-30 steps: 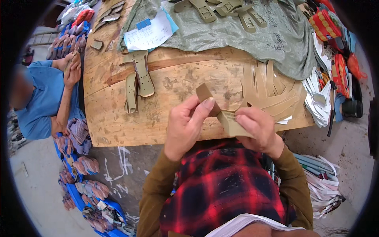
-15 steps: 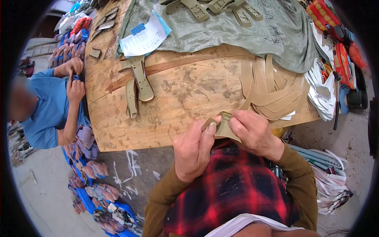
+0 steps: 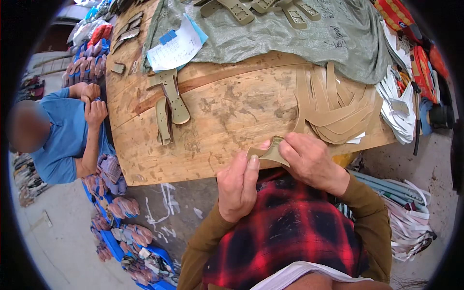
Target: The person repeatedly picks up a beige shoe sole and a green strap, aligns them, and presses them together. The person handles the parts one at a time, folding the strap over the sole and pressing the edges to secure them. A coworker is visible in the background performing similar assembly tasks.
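Note:
Between my two hands, above the table's front edge, is a bent olive-tan shoe-upper piece point(image 3: 274, 152) with a curved outline. My left hand point(image 3: 237, 187) pinches its left end between thumb and fingers. Closed on the right end is my right hand point(image 3: 311, 160), its fingers curled over the edge and hiding part of it. Just beyond my right hand lies a fanned pile of flat tan cut strips point(image 3: 333, 126). Farther left on the table rest two olive upper pieces, a longer one point(image 3: 177, 107) with small holes and a shorter one point(image 3: 162, 121).
A green woven sack point(image 3: 275, 46) covers the table's point(image 3: 232, 116) far side, with more olive pieces point(image 3: 237, 10) and clipped papers point(image 3: 176, 48) on it. White cut pieces point(image 3: 394, 113) lie at the right edge. A co-worker in blue point(image 3: 63, 140) sits left, beside bundled pieces point(image 3: 124, 207).
The piece has been bent and tilted a little between my hands, its lower right corner drawn in. My left thumb has shifted slightly left and down. Both hands keep their hold.

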`<state>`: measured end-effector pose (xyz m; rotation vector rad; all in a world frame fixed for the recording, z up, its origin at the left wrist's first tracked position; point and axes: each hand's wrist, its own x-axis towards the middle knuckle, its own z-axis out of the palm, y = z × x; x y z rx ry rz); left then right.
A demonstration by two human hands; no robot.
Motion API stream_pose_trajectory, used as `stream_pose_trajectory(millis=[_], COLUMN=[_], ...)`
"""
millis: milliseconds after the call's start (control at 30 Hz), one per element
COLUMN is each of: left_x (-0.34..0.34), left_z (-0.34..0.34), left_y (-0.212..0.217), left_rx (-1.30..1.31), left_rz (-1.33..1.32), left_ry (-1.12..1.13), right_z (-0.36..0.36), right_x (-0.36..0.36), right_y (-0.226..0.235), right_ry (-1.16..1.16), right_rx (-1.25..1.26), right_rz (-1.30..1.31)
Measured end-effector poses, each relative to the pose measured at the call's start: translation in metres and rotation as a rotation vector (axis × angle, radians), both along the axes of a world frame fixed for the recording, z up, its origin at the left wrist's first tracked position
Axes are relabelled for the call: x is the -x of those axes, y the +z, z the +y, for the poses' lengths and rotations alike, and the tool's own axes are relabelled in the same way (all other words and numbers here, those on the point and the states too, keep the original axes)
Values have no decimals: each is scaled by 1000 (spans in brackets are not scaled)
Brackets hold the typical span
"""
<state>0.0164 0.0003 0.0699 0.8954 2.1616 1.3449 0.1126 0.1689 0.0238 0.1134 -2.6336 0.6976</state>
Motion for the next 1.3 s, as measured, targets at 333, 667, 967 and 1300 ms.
stream_pose_trajectory(millis=[333,667,967,1300], left_x=[5,20,27,30], left_z=[5,16,29,-2], left_y=[-45,-51,-43,-61], left_rx=[-495,-380,-498,-51], left_rz=[-919,-442,-745,-804], left_ry=[80,-4,82,-236], right_z=[8,1,3,13], right_x=[4,1,8,7], right_y=[21,17,23,17], right_ry=[173,249,200,187], right_rx=[579,714,777,667], right_rz=[-275,-484,-469,-522])
